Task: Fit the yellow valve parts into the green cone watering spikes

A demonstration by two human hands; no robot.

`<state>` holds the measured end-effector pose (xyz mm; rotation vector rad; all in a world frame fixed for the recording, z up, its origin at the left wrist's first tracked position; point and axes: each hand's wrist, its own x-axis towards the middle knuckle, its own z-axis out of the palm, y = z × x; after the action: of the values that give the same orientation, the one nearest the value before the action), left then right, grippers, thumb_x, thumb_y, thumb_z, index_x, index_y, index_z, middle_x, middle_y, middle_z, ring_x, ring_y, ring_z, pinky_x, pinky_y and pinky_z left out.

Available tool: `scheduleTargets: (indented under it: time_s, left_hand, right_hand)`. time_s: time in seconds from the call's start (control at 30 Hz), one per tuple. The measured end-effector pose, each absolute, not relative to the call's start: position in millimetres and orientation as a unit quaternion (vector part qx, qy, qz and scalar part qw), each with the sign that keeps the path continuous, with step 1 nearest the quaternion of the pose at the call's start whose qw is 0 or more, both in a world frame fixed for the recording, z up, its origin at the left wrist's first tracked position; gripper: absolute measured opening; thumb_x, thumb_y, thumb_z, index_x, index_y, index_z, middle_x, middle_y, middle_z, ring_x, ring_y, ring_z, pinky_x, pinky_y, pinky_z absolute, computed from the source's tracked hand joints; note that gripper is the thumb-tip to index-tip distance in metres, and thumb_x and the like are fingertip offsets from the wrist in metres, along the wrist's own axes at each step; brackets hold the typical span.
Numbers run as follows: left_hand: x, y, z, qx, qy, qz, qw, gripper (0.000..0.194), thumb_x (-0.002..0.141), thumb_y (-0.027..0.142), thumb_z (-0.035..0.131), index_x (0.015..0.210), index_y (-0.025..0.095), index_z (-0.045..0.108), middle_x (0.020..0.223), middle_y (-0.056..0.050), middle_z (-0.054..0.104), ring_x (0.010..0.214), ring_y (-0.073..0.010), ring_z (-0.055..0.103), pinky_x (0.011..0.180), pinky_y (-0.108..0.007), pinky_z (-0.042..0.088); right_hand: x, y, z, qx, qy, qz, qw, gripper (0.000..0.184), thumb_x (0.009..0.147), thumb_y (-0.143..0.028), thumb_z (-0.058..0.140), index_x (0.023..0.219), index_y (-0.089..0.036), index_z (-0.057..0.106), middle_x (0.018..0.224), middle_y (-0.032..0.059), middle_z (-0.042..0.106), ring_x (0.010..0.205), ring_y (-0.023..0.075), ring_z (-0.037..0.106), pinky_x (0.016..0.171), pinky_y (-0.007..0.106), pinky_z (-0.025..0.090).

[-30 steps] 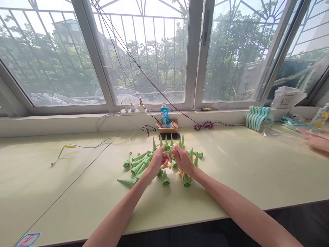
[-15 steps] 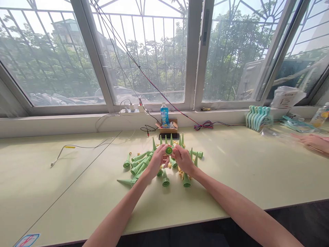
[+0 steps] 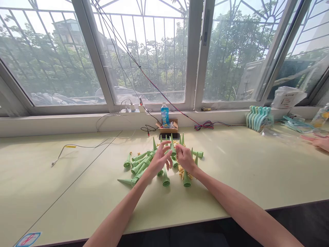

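Observation:
My left hand (image 3: 161, 158) is open, its fingers spread apart and slightly curled, just left of a green plastic cone spike (image 3: 173, 148). That spike points tip up, with its wide end low, beside the closed fingers of my right hand (image 3: 185, 158), which grips it. Around both hands lie several more green cone spikes (image 3: 142, 166), some on their sides and some standing tip up. One spike (image 3: 166, 180) lies in front with its hollow end toward me. Small yellow plastic pieces (image 3: 181, 172) are scattered among them, partly hidden by my right hand.
Behind the spikes are a dark phone (image 3: 169, 136) and a small cardboard box (image 3: 168, 130) by a blue bottle (image 3: 165, 116). Cables (image 3: 204, 126) run along the wall. Teal hangers (image 3: 259, 118) stand at right, near another person's hand (image 3: 322, 142).
My left hand has let go of the green cone spike and opened. The spike has swung from its hollow end facing me to tip up. The other person's hand moved right.

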<state>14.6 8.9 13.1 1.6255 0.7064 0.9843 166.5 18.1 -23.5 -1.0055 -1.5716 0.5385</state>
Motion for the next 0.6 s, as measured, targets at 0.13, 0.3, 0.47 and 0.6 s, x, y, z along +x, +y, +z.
scheduleTargets:
  time_s: [0.13, 0.3, 0.47, 0.6]
  left_hand:
    - [13.8, 11.0, 8.4, 0.699, 0.283, 0.411, 0.512, 0.057, 0.088, 0.045, 0.059, 0.133, 0.029, 0.029, 0.122, -0.013, 0.056, 0.049, -0.0085, 0.062, 0.035, -0.021, 0.048]
    - [12.6, 10.3, 5.1, 0.728, 0.277, 0.418, 0.468, 0.059, 0.089, 0.04, 0.058, 0.138, 0.032, 0.026, 0.131, -0.016, 0.052, 0.051, -0.0066, 0.061, 0.038, -0.019, 0.048]
    - [13.7, 9.1, 4.9, 0.735, 0.292, 0.417, 0.448, 0.061, 0.089, 0.039, 0.058, 0.139, 0.033, 0.025, 0.132, -0.016, 0.052, 0.051, -0.0069, 0.061, 0.038, -0.019, 0.049]
    - [16.9, 10.7, 3.1, 0.715, 0.319, 0.437, 0.442, 0.058, 0.088, 0.046, 0.057, 0.137, 0.03, 0.029, 0.126, -0.014, 0.057, 0.048, -0.0074, 0.061, 0.038, -0.022, 0.049]
  right_hand:
    - [166.9, 17.2, -21.0, -0.435, -0.662, 0.231, 0.565, 0.042, 0.098, -0.048, 0.035, 0.07, -0.02, 0.049, 0.05, -0.0035, 0.042, 0.047, 0.0124, 0.039, 0.048, 0.026, 0.03]
    - [166.6, 17.5, -20.7, -0.441, -0.652, 0.24, 0.569, 0.044, 0.097, -0.049, 0.036, 0.068, -0.02, 0.052, 0.049, -0.0043, 0.039, 0.047, 0.012, 0.038, 0.049, 0.026, 0.032]
    - [165.0, 17.9, -22.0, -0.44, -0.646, 0.241, 0.575, 0.045, 0.097, -0.049, 0.037, 0.065, -0.02, 0.05, 0.048, -0.0045, 0.038, 0.046, 0.0118, 0.036, 0.049, 0.026, 0.033]
    - [165.0, 17.8, -22.6, -0.441, -0.637, 0.23, 0.589, 0.045, 0.098, -0.049, 0.037, 0.063, -0.021, 0.043, 0.049, -0.0049, 0.036, 0.046, 0.0114, 0.033, 0.047, 0.026, 0.028]
